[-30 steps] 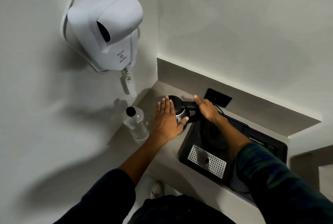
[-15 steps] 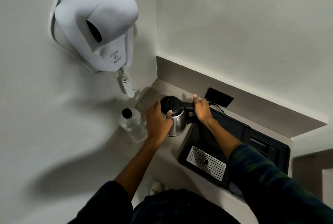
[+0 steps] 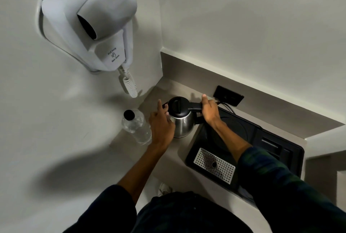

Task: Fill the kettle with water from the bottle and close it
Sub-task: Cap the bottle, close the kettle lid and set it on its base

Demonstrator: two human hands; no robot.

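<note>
A steel kettle point(image 3: 183, 122) with a black lid point(image 3: 177, 105) stands upright on the grey counter, its lid down. My right hand point(image 3: 210, 110) grips the kettle's black handle. My left hand point(image 3: 161, 124) rests against the kettle's left side, fingers reaching up to the lid's edge. A clear plastic water bottle point(image 3: 137, 126) with a black cap stands upright just left of my left hand, apart from it.
A black tray point(image 3: 279, 147) with a round kettle base and a perforated metal drip plate point(image 3: 214, 165) lies right of the kettle. A black wall socket point(image 3: 228, 98) with a cable sits behind. A white wall hair dryer point(image 3: 93, 24) hangs above left.
My left hand slid from covering the kettle's lid down to its left side, so the lid now shows. The right hand stays on the handle.
</note>
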